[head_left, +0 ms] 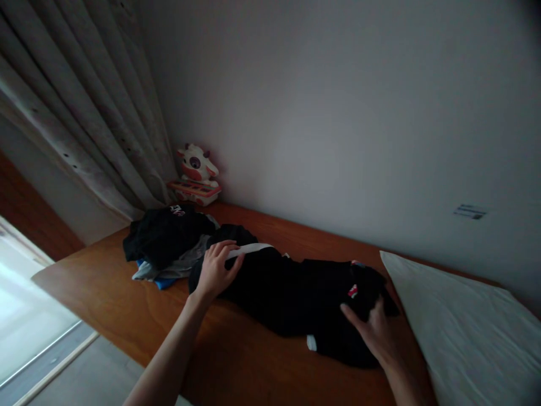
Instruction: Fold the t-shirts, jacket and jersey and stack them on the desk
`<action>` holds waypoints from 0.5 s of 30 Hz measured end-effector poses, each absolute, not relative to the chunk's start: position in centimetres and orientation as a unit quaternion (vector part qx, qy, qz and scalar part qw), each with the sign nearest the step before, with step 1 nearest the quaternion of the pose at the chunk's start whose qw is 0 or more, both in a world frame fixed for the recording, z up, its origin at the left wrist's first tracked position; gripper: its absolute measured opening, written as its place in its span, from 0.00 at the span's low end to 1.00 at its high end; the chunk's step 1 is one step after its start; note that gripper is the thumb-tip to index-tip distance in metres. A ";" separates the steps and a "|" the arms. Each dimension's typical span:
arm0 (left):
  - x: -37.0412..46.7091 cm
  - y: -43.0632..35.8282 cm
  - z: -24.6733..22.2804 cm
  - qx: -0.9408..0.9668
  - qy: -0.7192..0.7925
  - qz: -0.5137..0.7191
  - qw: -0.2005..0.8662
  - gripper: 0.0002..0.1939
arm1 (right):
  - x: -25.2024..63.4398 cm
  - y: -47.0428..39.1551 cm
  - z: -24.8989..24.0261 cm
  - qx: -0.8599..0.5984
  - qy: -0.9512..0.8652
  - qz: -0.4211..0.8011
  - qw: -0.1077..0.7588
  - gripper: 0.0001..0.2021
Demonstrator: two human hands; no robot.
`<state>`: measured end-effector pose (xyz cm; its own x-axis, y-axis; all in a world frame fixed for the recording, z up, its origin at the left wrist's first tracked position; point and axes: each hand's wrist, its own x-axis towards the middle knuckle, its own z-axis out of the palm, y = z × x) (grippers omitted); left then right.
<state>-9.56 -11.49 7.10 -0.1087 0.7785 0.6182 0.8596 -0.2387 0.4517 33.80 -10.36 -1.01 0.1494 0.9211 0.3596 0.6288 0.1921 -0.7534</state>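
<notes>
A black garment [291,290] with a white stripe [253,248] lies stretched across the wooden surface. It carries a small red and white mark [353,291] near its right end, and a white patch shows at its lower edge. Over its left end, my left hand [217,268] rests beside the stripe, fingers bent and thumb apart from them. At the opposite end my right hand [374,327] touches the dark cloth with its thumb spread wide. Some of its fingertips are hard to make out against the black.
Left of the garment sits a pile of clothes [169,237] in black, grey and blue. A cow-shaped toy keyboard [196,177] stands in the corner by the curtain [93,101]. White cloth [465,316] covers the right side of the wooden surface [249,349], along a wall.
</notes>
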 end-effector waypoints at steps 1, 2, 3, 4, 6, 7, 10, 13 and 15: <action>-10.5 -11.5 7.1 -0.642 -0.629 -0.435 0.049 0.13 | 32.9 -10.7 -1.2 -0.601 -0.678 0.141 0.400 0.54; -11.4 -11.4 7.1 -0.620 -0.639 -0.453 0.048 0.13 | 32.1 -10.9 -1.3 -0.585 -0.715 0.121 0.362 0.54; -12.1 -11.4 7.0 -0.604 -0.644 -0.467 0.045 0.13 | 31.4 -11.1 -1.4 -0.570 -0.742 0.106 0.336 0.50; -12.7 -11.5 7.0 -0.592 -0.648 -0.476 0.043 0.13 | 30.9 -11.2 -1.3 -0.562 -0.755 0.099 0.323 0.44; -13.1 -11.7 6.9 -0.588 -0.651 -0.478 0.043 0.12 | 30.4 -11.1 -1.2 -0.570 -0.747 0.112 0.323 0.30; -13.1 -11.8 6.9 -0.595 -0.649 -0.472 0.045 0.12 | 30.4 -10.9 -1.1 -0.592 -0.721 0.125 0.337 0.26; -12.1 -12.3 7.2 -0.628 -0.636 -0.445 0.061 0.11 | 32.1 -10.2 -1.2 -0.684 -0.549 0.142 0.458 0.28; -10.4 -12.7 7.5 -0.670 -0.634 -0.376 0.084 0.14 | 35.3 -9.7 -1.8 -0.650 -0.378 0.175 0.635 0.31; -9.0 -12.6 7.6 -0.693 -0.646 -0.302 0.106 0.21 | 37.4 -9.7 -2.3 -0.598 -0.390 0.225 0.663 0.30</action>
